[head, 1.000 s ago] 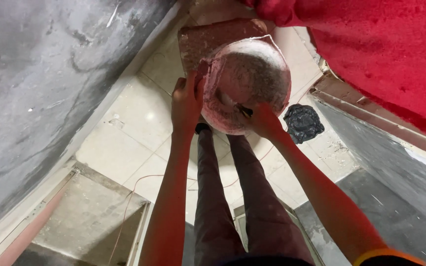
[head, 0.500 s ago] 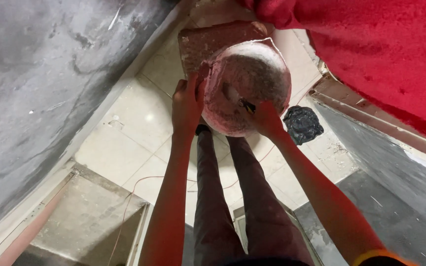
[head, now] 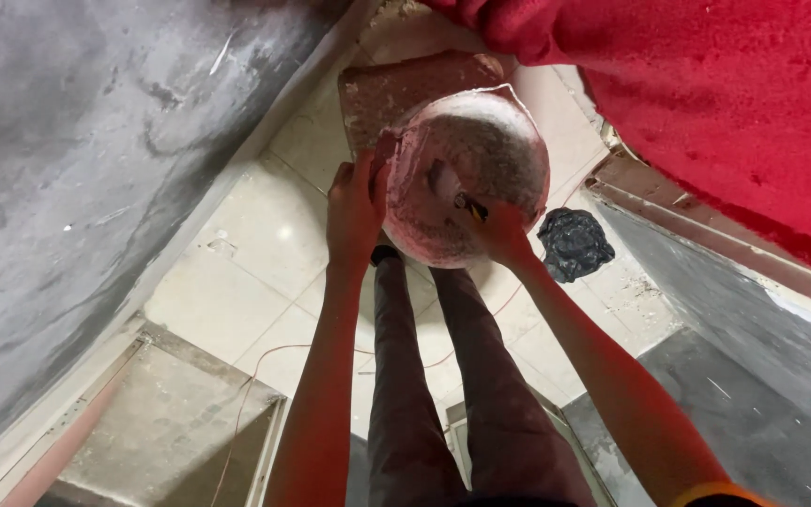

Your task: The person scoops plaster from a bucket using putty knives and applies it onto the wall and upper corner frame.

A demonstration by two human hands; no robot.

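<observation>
Head view, black bag (head: 573,243) beside bowl (head: 466,174), red cloth (head: 734,103)

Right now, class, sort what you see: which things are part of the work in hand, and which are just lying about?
In use:
bowl, crusted, held up
left hand, gripping the bowl's rim
right hand, inside the bowl with a small tool

Lying about:
black bag on the floor
thin wire across the tiles
red cloth
brown slab under the bowl
</observation>
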